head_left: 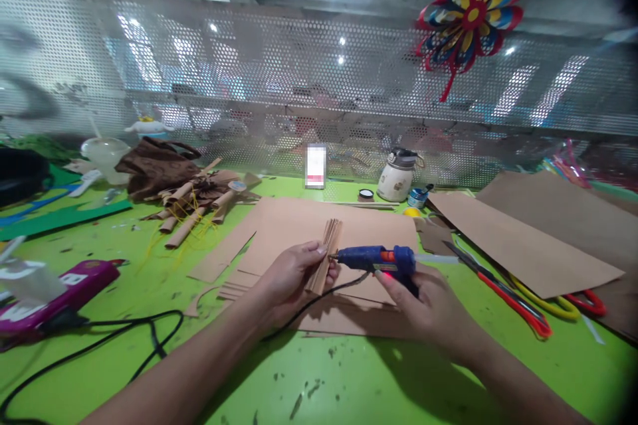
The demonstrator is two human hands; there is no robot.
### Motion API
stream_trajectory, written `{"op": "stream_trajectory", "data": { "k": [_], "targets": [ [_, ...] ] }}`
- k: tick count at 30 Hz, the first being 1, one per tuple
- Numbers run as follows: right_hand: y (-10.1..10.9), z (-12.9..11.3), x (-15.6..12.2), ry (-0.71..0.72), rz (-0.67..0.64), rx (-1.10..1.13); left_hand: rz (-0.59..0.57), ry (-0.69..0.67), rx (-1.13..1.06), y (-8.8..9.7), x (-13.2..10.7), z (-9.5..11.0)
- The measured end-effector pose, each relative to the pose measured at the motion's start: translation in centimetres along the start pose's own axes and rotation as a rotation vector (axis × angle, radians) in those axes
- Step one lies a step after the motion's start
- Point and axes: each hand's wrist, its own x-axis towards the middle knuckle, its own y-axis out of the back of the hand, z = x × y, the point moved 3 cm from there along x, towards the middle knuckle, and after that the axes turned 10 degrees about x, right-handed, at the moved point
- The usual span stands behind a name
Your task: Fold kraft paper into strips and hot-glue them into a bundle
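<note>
The left hand grips a slim, pleated bundle of brown paper between its fingers, and the right hand's fingers wrap the blue plastic glue gun, whose nozzle sits just beside the left fingertips, so a slip could burn skin. The smooth black rubbery cord, curving below the left fingers, might snag and jerk the gun; too hard a pinch could crush the thin, ridged folds. Beneath both hands, flat matte brown paper sheets cover part of the bright green tabletop.

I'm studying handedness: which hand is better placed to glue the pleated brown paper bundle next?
Right hand, probably: it holds the blue plastic glue gun, nozzle aimed at the bundle, which the left hand grips.
</note>
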Motion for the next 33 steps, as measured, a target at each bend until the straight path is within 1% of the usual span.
{"op": "stream_trajectory", "data": {
  "k": [7,10,13,17,26,29,31,33],
  "targets": [
    [-0.5,0.0,-0.2,0.012,-0.033,0.018,0.055,0.024,0.055,0.0,0.0,0.2],
    [-0.6,0.0,-0.2,0.011,-0.059,0.050,0.083,0.040,0.039,-0.2,-0.3,0.3],
    [-0.5,0.1,-0.1,0.004,-0.052,0.044,0.101,0.049,0.020,-0.6,-0.6,0.5],
    [-0.3,0.1,0.0,0.005,-0.029,0.013,0.096,0.057,0.027,-0.7,-0.7,0.3],
    [-0.9,-0.7,-0.6,-0.017,-0.117,0.023,0.045,0.037,0.106,0.3,0.1,-0.4],
    [-1.0,-0.6,-0.6,-0.011,-0.137,0.004,0.060,0.026,0.137,0.4,0.1,-0.4],
    [-1.0,-0.5,-0.6,-0.006,-0.133,0.000,0.064,0.023,0.133,0.4,0.1,-0.4],
    [-0.8,-0.3,-0.5,-0.001,-0.097,-0.004,0.069,0.021,0.095,0.3,0.1,-0.4]
  ]
}}
